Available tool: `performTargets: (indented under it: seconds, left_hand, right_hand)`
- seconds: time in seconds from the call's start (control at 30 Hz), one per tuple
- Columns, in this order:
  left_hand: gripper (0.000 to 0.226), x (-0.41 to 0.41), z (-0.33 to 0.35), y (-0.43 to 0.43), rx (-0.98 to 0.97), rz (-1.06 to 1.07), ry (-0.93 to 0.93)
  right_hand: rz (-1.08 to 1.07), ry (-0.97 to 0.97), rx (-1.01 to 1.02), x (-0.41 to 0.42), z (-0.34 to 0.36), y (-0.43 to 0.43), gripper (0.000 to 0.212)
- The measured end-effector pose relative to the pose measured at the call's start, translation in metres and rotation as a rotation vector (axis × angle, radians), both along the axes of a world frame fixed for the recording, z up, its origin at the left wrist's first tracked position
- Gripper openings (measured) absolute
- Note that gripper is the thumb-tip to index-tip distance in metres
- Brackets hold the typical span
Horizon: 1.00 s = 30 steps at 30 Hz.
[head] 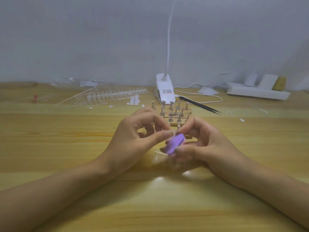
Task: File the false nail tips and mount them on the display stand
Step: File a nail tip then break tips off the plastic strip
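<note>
**Thin pinch, small tip: mind the slip**

Just in front of the display stand [173, 114], your left hand [133, 139] pinches what looks like a clear nail tip [170, 132] between thumb and forefinger, though blur leaves its outline uncertain. Your right hand [204, 146] curls round the purple file [175, 144], which meets the tip. The file's long axis runs diagonally, with its upper end aimed toward the stand and its lower end back toward you. A hard stroke could flick the tip out of so slight a pinch, and a clear tip would be hard to spot. Heavy pressure might also bend its edge.
</note>
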<state>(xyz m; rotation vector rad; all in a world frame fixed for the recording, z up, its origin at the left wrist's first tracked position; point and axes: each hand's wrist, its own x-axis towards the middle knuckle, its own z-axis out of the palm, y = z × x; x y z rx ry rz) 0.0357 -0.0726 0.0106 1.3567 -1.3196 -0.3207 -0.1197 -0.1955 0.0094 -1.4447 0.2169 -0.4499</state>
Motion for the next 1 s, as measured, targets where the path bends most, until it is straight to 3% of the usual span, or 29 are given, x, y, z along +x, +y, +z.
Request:
performTargets:
  seconds: [0.17,0.27,0.37,0.47,0.6,0.7,0.8,0.93,1.0]
  left_hand:
    - [0.007,-0.0002,-0.0002,0.0007,-0.003,0.003,-0.006]
    - [0.007,-0.001,-0.0005,0.0009,0.001,0.001,-0.023]
    - [0.007,-0.0002,-0.001,0.0005,-0.004,0.011,-0.012]
    - [0.008,-0.0009,-0.0005,0.0008,-0.003,0.009,-0.016]
    - [0.009,-0.0013,0.0004,0.0007,-0.01,0.002,-0.021]
    - [0.009,-0.0014,0.001,0.0012,-0.008,0.007,-0.032]
    - [0.008,-0.001,0.0014,0.0011,-0.016,0.0,-0.033]
    - [0.008,-0.0014,0.0008,0.0013,-0.015,-0.009,-0.04]
    - [0.008,-0.0012,0.0006,0.0014,-0.014,-0.008,-0.04]
  right_hand:
    - [-0.102,-0.031,0.063,-0.0002,-0.0005,-0.0012,0.033]
    - [0.001,-0.029,0.041,0.0005,0.0004,0.0003,0.034]
    - [-0.111,-0.021,0.112,-0.0004,0.0002,-0.0016,0.03]
    - [0.021,0.008,0.046,0.0,0.0009,0.0011,0.031]
    - [-0.096,-0.009,0.117,-0.0005,0.0012,-0.0013,0.03]
    - [0.052,-0.009,0.035,-0.0004,0.0005,0.0017,0.029]
    - [-0.084,-0.043,0.081,0.0002,-0.0003,0.0004,0.033]
    - [0.029,-0.037,0.047,0.0005,-0.0015,-0.0001,0.03]
    - [-0.051,-0.047,0.076,0.0006,-0.0014,-0.001,0.03]
